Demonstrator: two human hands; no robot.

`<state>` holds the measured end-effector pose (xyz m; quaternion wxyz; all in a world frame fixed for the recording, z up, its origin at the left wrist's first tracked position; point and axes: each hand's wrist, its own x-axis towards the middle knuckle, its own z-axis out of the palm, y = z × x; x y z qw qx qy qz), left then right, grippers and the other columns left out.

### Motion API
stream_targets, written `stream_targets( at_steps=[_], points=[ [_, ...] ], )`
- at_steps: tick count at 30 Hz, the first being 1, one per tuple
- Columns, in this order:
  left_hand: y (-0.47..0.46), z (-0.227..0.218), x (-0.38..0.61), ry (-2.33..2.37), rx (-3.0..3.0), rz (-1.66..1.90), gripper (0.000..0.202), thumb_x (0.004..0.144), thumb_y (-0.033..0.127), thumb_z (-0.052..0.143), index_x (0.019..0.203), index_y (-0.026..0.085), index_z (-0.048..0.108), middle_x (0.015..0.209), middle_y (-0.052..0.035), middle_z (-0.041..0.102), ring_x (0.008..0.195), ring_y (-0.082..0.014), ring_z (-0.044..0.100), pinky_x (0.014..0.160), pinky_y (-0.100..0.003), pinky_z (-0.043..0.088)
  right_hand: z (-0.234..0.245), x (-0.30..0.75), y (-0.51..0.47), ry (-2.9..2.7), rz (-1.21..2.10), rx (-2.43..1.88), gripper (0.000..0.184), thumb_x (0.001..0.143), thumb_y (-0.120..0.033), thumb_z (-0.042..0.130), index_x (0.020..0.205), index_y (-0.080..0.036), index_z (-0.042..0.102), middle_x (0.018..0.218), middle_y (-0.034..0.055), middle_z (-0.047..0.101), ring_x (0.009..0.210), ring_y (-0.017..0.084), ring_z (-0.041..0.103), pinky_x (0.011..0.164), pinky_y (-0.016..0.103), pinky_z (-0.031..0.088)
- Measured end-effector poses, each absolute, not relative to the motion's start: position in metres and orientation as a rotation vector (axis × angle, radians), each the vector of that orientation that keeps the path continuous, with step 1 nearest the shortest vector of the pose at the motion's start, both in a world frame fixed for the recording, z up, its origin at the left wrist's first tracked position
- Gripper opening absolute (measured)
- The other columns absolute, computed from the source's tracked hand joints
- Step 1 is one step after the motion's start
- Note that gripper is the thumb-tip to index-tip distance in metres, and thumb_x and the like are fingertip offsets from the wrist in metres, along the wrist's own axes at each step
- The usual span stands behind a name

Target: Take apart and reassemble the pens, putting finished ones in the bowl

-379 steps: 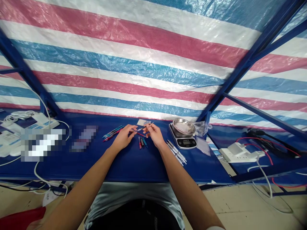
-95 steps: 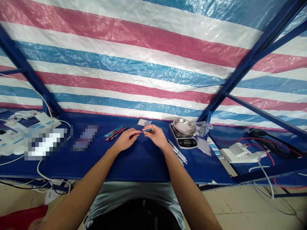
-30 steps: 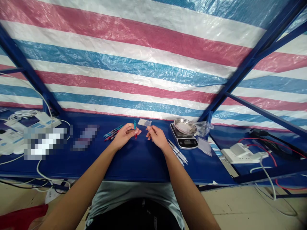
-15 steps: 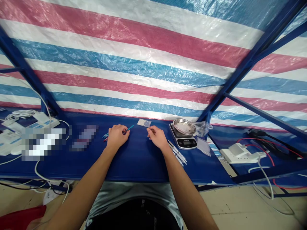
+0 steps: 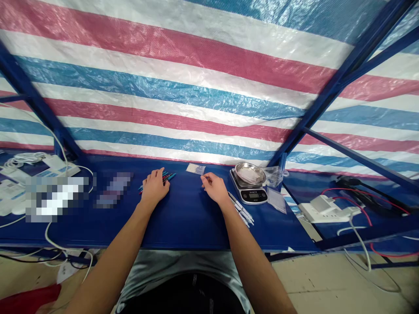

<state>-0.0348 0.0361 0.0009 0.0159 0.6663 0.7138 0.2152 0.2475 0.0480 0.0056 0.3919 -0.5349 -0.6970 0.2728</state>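
Observation:
My left hand point(image 5: 154, 186) lies knuckles-up on the blue table point(image 5: 183, 218), its curled fingers resting over a small bunch of blue and red pens point(image 5: 169, 176) whose tips stick out past the fingertips. My right hand point(image 5: 212, 188) rests a little to the right, fingers loosely curled with the thumb and forefinger close together; whether anything is between them is hidden. A small clear packet point(image 5: 195, 168) sits just beyond, between the two hands. Several white pens point(image 5: 241, 209) lie beside my right wrist.
A digital scale point(image 5: 250, 192) with a steel dish point(image 5: 250, 173) stands right of my right hand, clear plastic bags point(image 5: 275, 176) next to it. White power strips and cables point(image 5: 330, 208) lie at the far right; white devices and cords point(image 5: 29, 170) at the far left. A striped tarp hangs behind.
My left hand has carried the blue and red pen from the middle to the pen bunch on the left and settled over it. My right hand has stayed nearly still.

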Motion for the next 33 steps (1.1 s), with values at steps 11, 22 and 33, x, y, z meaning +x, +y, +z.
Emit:
stream_targets(
  at_steps=[11,22,33],
  points=[
    [0.035,-0.003,-0.028,2.217,2.15,0.825,0.065,0.094,0.033,0.057,0.156,0.017,0.05,0.155,-0.0206,0.054,0.143,-0.0419,0.048,0.119,-0.06,0.035,0.03,0.306,-0.034,-1.762,0.117,-1.61,0.032,0.098,-0.048,0.067,0.11,-0.019,0.074,0.111,0.013,0.076,0.108,0.032,0.065,0.099,0.045,0.05],
    [0.036,-0.005,-0.01,1.76,2.349,1.205,0.049,0.099,0.032,0.057,0.146,0.019,0.058,0.145,-0.0178,0.06,0.145,-0.04,0.046,0.12,-0.059,0.036,-0.016,0.364,-0.099,-1.901,0.04,-1.855,0.036,0.104,-0.038,0.058,0.133,-0.019,0.067,0.123,0.0156,0.068,0.112,0.033,0.064,0.096,0.044,0.051],
    [0.026,0.001,0.004,1.332,2.333,1.111,0.039,0.106,0.038,0.051,0.141,0.022,0.06,0.139,-0.0129,0.064,0.135,-0.0309,0.058,0.118,-0.051,0.045,0.026,0.297,-0.027,-2.388,0.144,-1.742,0.025,0.109,-0.024,0.051,0.13,-0.018,0.063,0.122,0.0133,0.063,0.09,0.022,0.067,0.082,0.031,0.048]
  ],
)
